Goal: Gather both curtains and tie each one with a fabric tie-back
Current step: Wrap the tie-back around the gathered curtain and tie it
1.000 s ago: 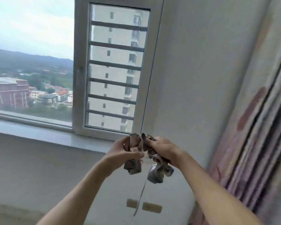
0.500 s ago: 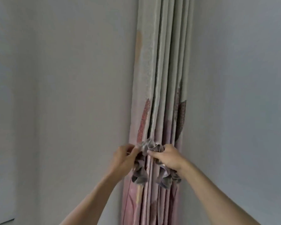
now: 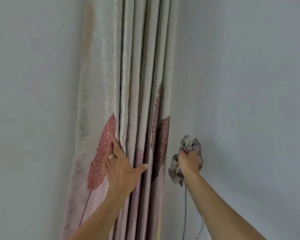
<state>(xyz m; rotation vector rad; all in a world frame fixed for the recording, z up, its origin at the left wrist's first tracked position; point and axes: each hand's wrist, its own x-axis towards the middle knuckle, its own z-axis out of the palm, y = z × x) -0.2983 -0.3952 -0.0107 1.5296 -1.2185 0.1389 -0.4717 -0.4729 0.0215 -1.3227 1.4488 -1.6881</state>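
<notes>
A pleated curtain (image 3: 133,87), cream above and pink below with red leaf prints, hangs gathered in the corner of the room. My left hand (image 3: 122,168) lies on its folds, fingers reaching into a pleat and thumb spread to the right; a ring shows on one finger. My right hand (image 3: 188,161) is just right of the curtain, apart from it, and grips the bunched grey fabric tie-back (image 3: 189,143). Thin grey cords (image 3: 185,205) hang down from the tie-back along my right forearm.
Plain grey-white walls stand on both sides of the curtain, the left wall (image 3: 33,101) and the right wall (image 3: 241,84) meeting behind it.
The view swung from the window to the corner curtain. My left hand let go of the tie-back and went onto the curtain folds. My right hand carried the tie-back off to the right.
</notes>
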